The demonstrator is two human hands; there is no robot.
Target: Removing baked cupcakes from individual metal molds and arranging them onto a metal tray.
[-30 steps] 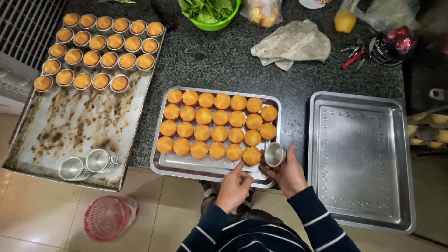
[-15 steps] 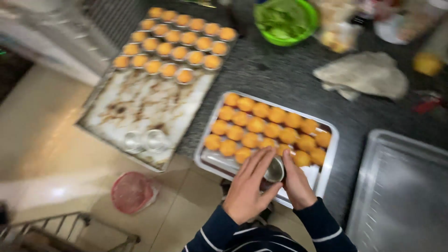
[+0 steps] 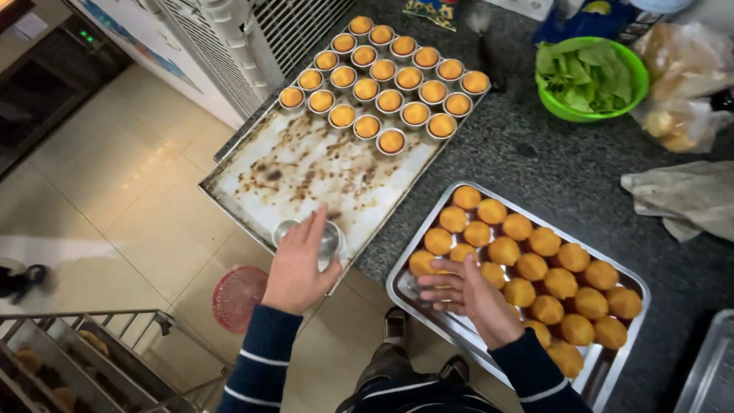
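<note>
L hand (image 3: 297, 268) covers most of metal cups (image 3: 330, 239); count unclear. Empty tray (image 3: 707, 375) cut off at frame edge, far R of R hand (image 3: 468, 292).

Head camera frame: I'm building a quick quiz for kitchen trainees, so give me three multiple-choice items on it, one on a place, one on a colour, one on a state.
1. Where do the empty metal cups stand?
A. on the stained baking sheet's near corner
B. in the green bowl
C. on the floor

2. What colour is the bowl of leaves?
A. red
B. green
C. white

3. How is the right hand?
A. shut on a cup
B. open and empty over the tray of unmoulded cakes
C. out of view

Answers:
1 A: the left hand rests on them on the stained baking sheet.
2 B: its rim is bright green.
3 B: the fingers are spread over the tray, holding nothing.
</note>
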